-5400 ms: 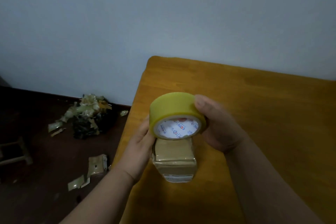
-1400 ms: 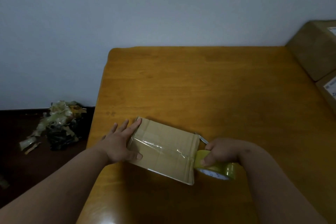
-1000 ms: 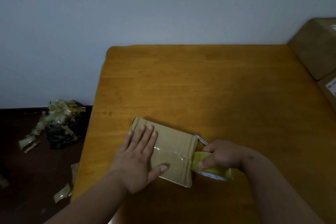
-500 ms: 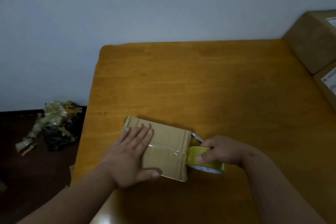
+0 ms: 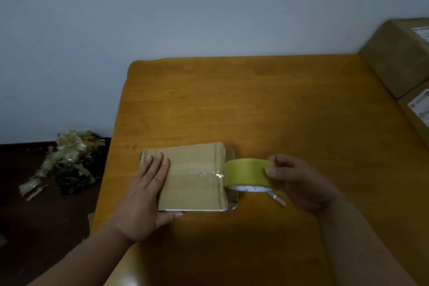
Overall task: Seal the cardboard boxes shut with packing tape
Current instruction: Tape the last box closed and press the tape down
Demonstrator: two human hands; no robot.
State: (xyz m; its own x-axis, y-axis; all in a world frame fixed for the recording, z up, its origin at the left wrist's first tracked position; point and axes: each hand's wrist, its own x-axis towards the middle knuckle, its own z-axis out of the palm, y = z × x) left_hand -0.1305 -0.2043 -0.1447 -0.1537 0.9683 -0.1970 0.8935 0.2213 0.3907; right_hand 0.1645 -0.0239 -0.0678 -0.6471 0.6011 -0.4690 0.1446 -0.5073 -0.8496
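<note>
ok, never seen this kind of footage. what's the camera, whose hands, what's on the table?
No machine here: a person wears one wide-angle camera on the head, looking forward and down, so both arms enter from the bottom. The left hand lies flat on a small cardboard box on the wooden table. The right hand grips a yellow tape roll at the box's right end; a clear strip runs across the top. A small metal blade lies beneath the roll. Two bigger boxes sit far right; scraps litter the floor.
</note>
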